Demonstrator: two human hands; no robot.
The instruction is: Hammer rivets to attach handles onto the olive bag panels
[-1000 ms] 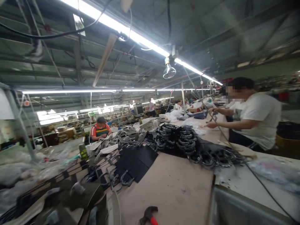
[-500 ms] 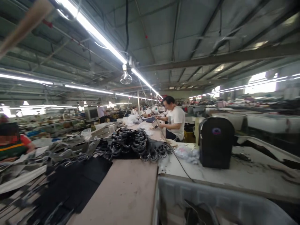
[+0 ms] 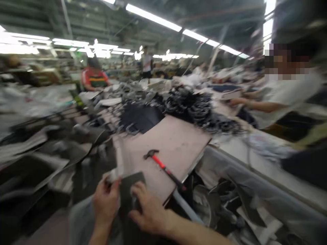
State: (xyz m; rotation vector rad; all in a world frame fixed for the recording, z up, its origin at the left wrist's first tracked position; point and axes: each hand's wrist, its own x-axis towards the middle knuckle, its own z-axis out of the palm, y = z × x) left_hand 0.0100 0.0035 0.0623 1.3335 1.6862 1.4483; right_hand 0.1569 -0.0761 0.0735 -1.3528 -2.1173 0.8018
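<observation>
My left hand (image 3: 105, 199) is closed, thumb and fingers pinching a small whitish piece (image 3: 112, 175) whose kind is too blurred to make out. Beside it stands a dark flat panel (image 3: 131, 185), like fabric or leather. My right hand (image 3: 148, 207) lies against this panel, thumb and fingers apart. A claw hammer (image 3: 163, 166) with a red and black handle rests on the pinkish board (image 3: 176, 139), just beyond my right hand.
Dark strap-like loops (image 3: 189, 102) are heaped behind the board, beside black panels (image 3: 140, 115). Dark and grey pieces (image 3: 51, 163) cover the left. A translucent bin (image 3: 230, 163) with offcuts stands right. One person (image 3: 288, 88) works at the right, another (image 3: 94, 76) at the back left.
The view has swung down and to the left. Both my hands, the dark panel and the hammer now show; the ceiling lamp and the black rounded case have left the view.
</observation>
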